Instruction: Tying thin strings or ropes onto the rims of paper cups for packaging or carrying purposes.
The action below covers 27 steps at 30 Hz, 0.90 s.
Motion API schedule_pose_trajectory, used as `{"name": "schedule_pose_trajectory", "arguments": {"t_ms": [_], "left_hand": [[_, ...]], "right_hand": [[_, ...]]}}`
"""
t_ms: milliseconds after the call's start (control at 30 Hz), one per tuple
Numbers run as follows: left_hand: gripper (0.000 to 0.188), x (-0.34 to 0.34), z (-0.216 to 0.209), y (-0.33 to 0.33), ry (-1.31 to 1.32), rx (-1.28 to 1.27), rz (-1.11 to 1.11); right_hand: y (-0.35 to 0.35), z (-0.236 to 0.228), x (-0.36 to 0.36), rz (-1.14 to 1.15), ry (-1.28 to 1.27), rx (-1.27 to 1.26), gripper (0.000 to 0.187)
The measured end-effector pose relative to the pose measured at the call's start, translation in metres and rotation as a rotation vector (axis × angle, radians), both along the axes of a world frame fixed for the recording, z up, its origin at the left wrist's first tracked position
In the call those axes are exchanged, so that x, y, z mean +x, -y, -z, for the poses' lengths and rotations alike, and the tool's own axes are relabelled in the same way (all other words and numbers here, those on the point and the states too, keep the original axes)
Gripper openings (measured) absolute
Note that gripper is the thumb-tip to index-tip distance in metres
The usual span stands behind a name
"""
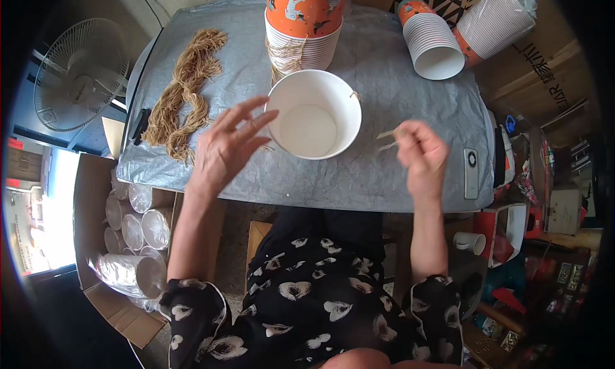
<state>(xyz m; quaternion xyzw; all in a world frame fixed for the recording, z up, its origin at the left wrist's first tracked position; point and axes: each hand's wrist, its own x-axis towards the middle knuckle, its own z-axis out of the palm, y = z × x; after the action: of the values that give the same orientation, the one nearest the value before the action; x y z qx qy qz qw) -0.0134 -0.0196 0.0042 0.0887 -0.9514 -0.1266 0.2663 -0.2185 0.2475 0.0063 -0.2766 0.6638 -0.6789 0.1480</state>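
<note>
Tan cord was pinched by the right hand's fingers, while the left hand, fingers open, was held beside the white bucket, best steadied lightly without denting.

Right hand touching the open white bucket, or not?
Apart. The head view plainly shows grey table cover between the right hand and the white bucket.
</note>
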Motion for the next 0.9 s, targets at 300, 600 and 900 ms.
{"name": "schedule_pose_trajectory", "arguments": {"t_ms": [300,600,900], "left_hand": [[0.023,-0.024,0.015,-0.045,-0.009,0.060,0.248],[0.027,0.014,0.044,-0.058,-0.046,0.207,0.165],[0.033,0.027,0.061,-0.072,-0.088,0.239,0.152]], "right_hand": [[0.073,-0.043,0.011,-0.273,-0.305,0.022,0.010],[0.061,-0.019,0.020,-0.592,-0.293,0.488,0.009],[0.052,-0.011,0.042,-0.628,-0.458,0.651,0.009]]}}
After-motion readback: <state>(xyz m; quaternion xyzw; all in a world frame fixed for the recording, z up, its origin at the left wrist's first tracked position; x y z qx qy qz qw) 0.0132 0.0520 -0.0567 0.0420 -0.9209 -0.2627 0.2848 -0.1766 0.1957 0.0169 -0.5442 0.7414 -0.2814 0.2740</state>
